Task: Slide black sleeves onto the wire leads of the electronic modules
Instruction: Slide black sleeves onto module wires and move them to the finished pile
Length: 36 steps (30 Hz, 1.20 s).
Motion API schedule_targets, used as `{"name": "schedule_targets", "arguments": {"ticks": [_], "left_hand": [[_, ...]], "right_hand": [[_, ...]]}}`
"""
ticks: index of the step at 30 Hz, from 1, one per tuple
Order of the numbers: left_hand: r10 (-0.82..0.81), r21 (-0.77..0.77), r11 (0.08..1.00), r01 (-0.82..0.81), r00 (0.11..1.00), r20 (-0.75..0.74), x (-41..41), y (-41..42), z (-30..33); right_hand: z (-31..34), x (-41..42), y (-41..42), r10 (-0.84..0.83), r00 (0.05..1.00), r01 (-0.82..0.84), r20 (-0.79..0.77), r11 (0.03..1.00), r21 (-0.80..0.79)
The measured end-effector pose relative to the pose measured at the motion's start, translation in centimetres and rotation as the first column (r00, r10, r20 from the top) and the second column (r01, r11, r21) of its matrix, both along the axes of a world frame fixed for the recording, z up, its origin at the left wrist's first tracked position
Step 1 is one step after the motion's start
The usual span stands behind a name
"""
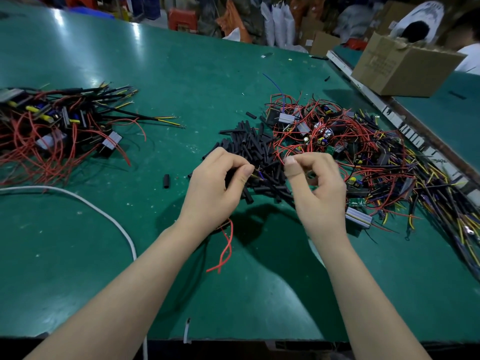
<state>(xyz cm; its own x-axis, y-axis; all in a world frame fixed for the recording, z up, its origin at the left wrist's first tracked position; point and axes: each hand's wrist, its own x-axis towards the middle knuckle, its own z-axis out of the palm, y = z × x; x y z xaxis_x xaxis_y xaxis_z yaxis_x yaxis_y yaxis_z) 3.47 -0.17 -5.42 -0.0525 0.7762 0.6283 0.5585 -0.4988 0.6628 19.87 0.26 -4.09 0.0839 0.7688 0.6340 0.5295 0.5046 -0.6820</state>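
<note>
Lots of wires left to cover

My left hand (220,183) pinches a sleeved wire (255,175); my right hand (315,183) pinches nothing I can see.

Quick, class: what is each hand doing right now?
Left hand: fingers curled, pinching wire leads and holding a black sleeve.
Right hand: fingers curled, thumb and fingertips close together; whether it holds anything cannot be told.

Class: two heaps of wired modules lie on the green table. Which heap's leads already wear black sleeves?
The left heap: black sleeves cover its leads, with yellow tips poking out. The right heap shows bare red and yellow wires.
</note>
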Motion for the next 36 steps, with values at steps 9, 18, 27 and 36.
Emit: {"name": "schedule_targets", "arguments": {"ticks": [9, 18, 27, 36], "left_hand": [[0.022, -0.062, 0.998, -0.019, 0.999, 0.045, 0.1, 0.0, 0.2], [-0.046, 0.004, 0.999, 0.047, 0.998, -0.029, -0.1, 0.0, 0.1], [0.035, 0.109, 0.994, -0.031, 0.998, -0.043, 0.4, -0.1, -0.5], [-0.057, 0.103, 0.993, 0.063, 0.996, -0.063, 0.1, -0.2, -0.2]], "right_hand": [[-1.3, -1.1, -0.5, -0.095, 0.915, 0.006, 0.391, 0.975, 0.222], [-1.1, -1.8, -0.8, 0.022, 0.962, -0.051, 0.272, 0.994, 0.1], [-1.4, -2.9, -1.1, 0.05, 0.966, -0.019, 0.254, 0.992, -0.122], [-0.5, -1.6, -0.8, 0.294, 0.952, -0.211, 0.087, 0.833, -0.511]]}}
